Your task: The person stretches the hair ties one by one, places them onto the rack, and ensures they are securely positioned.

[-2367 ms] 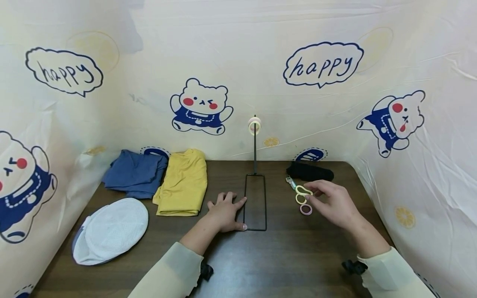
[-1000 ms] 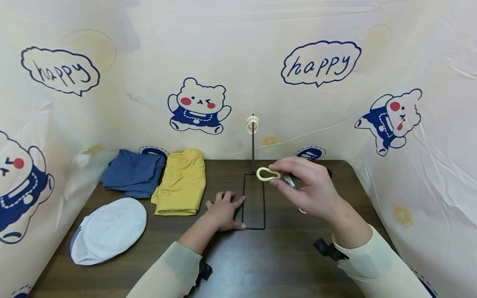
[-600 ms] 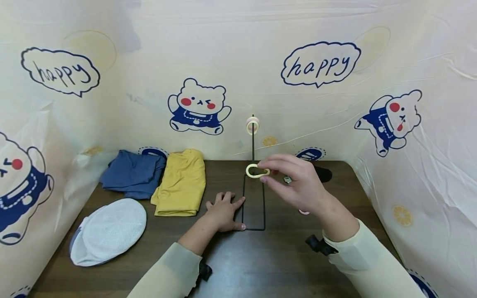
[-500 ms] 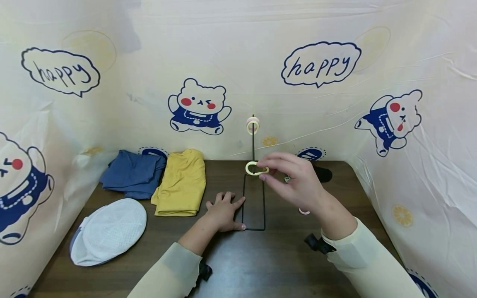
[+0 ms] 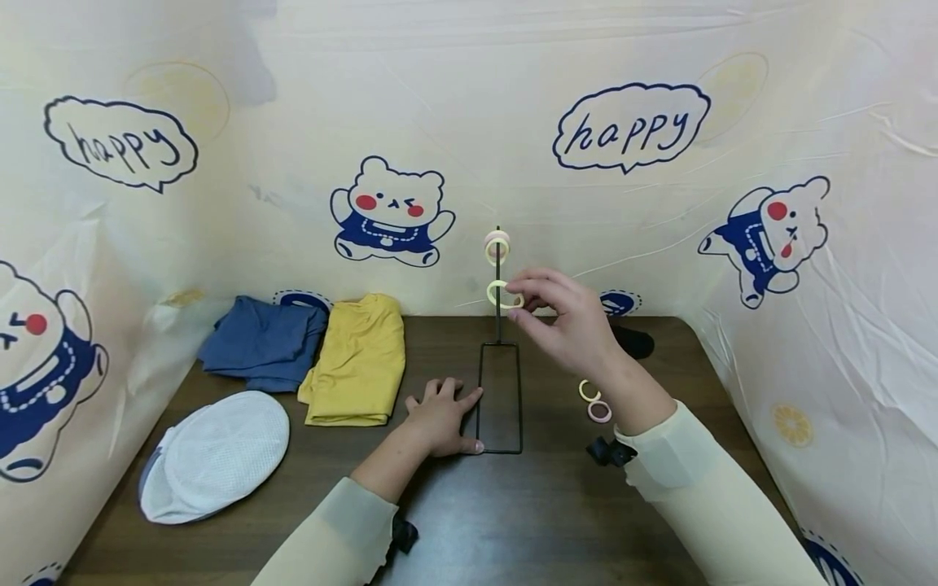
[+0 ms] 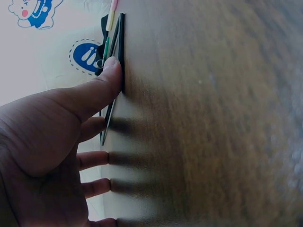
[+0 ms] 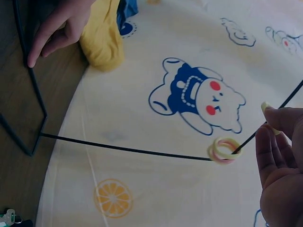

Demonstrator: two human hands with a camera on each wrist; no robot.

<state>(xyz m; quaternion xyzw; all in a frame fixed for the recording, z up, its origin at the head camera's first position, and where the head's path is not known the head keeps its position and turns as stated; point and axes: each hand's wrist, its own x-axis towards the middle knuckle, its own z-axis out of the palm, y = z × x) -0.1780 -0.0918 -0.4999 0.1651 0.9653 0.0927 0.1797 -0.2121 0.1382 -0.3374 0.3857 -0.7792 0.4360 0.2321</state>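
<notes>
My right hand (image 5: 564, 321) pinches a pale yellow hair tie (image 5: 518, 303) between thumb and fingertips, in front of the upright of a black wire stand (image 5: 498, 325). In the right wrist view the hair tie (image 7: 264, 107) is mostly covered by the fingers and lies close to the stand's arm (image 7: 291, 97); whether it is around the arm I cannot tell. Pink and yellow hair ties (image 7: 225, 151) hang where upright and arm meet. With fingers spread, my left hand (image 5: 437, 423) presses thumb and index finger on the left side of the stand's rectangular base (image 5: 521, 407).
Right of the stand lie a yellow hair tie (image 5: 589, 391) and a pink one (image 5: 599, 412) on the dark table (image 5: 506, 521). Behind my right wrist is a black cloth item (image 5: 636, 342). Folded blue cloth (image 5: 264, 338), folded yellow cloth (image 5: 359, 362) and a white cap-like item (image 5: 220, 456) lie left.
My right hand has picked the yellow hair tie off the table, carried it left to the stand and raised it along the upright. The left hand stays on the base.
</notes>
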